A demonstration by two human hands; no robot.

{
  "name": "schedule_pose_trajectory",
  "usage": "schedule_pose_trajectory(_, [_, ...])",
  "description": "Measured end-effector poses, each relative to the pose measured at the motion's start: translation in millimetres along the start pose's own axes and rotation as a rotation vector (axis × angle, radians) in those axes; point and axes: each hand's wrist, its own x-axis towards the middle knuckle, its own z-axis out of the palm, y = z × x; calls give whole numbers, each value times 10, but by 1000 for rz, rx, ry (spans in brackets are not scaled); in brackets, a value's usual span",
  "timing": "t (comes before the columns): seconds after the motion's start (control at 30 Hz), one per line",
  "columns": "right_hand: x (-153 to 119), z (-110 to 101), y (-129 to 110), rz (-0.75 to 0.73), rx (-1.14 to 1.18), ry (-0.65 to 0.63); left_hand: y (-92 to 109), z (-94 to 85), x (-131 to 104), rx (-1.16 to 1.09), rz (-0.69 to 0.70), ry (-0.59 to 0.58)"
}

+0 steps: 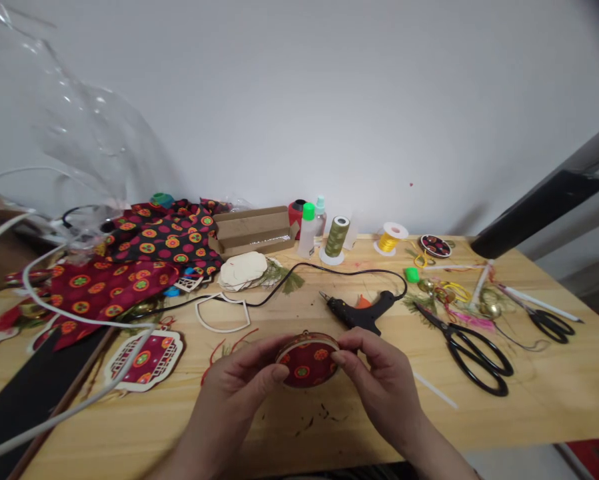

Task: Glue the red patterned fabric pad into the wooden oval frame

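A round pendant (306,364) covered in dark red patterned cloth, with a pale rim and a small loop at its top, is held between my two hands near the table's front. My left hand (239,380) grips its left edge, thumb on the front face. At the upper right edge, my right hand (379,380) pinches the rim between thumb and fingers. Just beyond it lies a black glue gun (362,311). The fingertips behind the pendant are hidden.
Black scissors (472,347) lie to the right. A lobed pendant (146,359) and a white cable (54,308) are at the left. Farther back are patterned cloth (164,237), a cardboard box (254,230), a green thread spool (338,238) and a yellow thread spool (390,239).
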Motion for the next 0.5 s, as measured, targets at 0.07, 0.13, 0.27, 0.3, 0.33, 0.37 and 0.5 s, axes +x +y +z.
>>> schedule_pose_trajectory(0.07, [-10,-2,-2,-26,-5,-15,16,10,3,43,22,28])
schedule_pose_trajectory(0.13, [-16,-3,-4,-47,-5,-30,28,21,4,64,42,44])
schedule_pose_trajectory(0.27, [-15,4,-2,-67,9,-46,37,40,4,91,87,52])
schedule_pose_trajectory(0.3, [-14,6,0,-69,11,-45,37,45,5,96,96,56])
schedule_pose_trajectory(0.33, [-15,7,2,-73,12,-44,37,48,7,99,105,59])
schedule_pose_trajectory(0.37, [-16,7,4,-77,14,-45,36,50,9,103,113,63])
schedule_pose_trajectory(0.5, [-14,-14,-1,-102,46,-50,25,47,30,138,147,72])
